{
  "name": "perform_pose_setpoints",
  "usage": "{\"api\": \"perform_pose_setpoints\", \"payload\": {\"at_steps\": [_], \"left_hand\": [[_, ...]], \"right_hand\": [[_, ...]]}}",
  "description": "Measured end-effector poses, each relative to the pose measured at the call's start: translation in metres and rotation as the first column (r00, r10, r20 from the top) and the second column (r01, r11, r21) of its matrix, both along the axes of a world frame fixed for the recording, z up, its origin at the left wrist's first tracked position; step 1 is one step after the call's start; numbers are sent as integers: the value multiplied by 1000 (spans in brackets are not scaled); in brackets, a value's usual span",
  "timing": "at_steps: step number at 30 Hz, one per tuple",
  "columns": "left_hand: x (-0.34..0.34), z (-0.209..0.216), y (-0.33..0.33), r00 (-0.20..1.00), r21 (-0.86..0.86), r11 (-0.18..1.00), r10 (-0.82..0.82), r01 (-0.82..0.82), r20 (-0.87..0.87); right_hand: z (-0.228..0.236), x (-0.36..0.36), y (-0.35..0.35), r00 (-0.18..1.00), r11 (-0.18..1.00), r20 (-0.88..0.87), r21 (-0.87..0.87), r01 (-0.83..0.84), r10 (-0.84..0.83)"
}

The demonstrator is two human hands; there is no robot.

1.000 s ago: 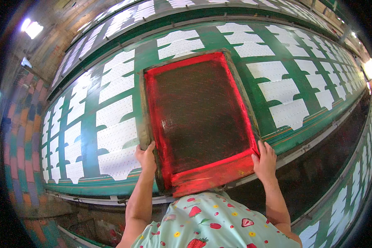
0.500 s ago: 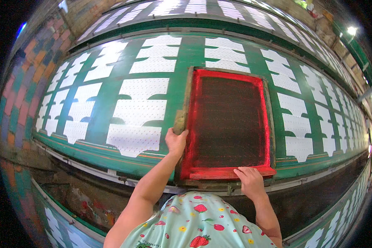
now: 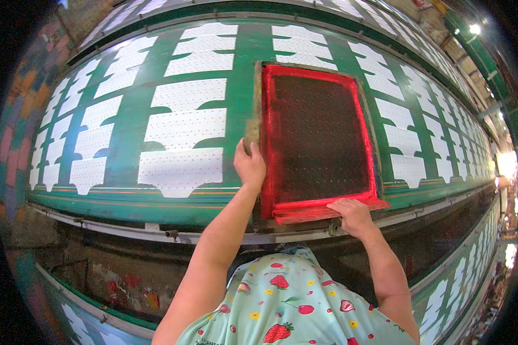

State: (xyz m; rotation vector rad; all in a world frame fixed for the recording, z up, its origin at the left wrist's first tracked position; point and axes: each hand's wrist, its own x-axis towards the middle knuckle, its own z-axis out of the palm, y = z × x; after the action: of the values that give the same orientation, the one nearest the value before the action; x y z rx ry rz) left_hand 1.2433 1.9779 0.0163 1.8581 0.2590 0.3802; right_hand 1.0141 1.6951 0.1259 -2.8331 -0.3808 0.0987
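A screen-printing frame (image 3: 258,109) with a dark mesh (image 3: 322,132), bordered in wet-looking red, lies over the green table. My left hand (image 3: 250,165) is closed on the frame's left side, at a worn wooden handle (image 3: 251,131). Along the near end of the mesh rests a red-smeared squeegee (image 3: 305,214). My right hand (image 3: 354,215) grips it near its right end, fingers over the top. Small dark dots show through the mesh. White cut fabric pieces (image 3: 181,169) with tiny dots lie flat to the left of the frame, and more pieces (image 3: 404,138) lie to its right.
The long green printing table (image 3: 121,210) runs across in front of me, with a metal rail (image 3: 126,233) along its near edge. Another table (image 3: 305,7) with white pieces stands beyond it. Further tables (image 3: 92,325) stand behind me on both sides. A brick-patterned wall (image 3: 23,126) is at the left.
The view has shifted, so my arms reach further up the picture. The frame now looks slightly turned, its near right corner higher. Both hands keep their holds.
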Motion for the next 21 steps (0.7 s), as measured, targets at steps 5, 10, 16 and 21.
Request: {"api": "perform_pose_setpoints", "payload": {"at_steps": [5,10,16,21], "left_hand": [[3,3,-2,997,-10,1000,20,-21,-74],[1,7,-1,998,-29,1000,-5,3,-65],[0,7,-1,999,-47,999,2,-4,-46],[3,4,-3,996,-37,998,49,-52,-74]], "right_hand": [[-19,3,5,982,999,187,-31,33,-26],[-47,62,-14,942,998,337,-56,19,1],[-63,191,-50,918,998,395,-63,3,23],[-79,303,-85,919,996,395,-82,18,15]]}}
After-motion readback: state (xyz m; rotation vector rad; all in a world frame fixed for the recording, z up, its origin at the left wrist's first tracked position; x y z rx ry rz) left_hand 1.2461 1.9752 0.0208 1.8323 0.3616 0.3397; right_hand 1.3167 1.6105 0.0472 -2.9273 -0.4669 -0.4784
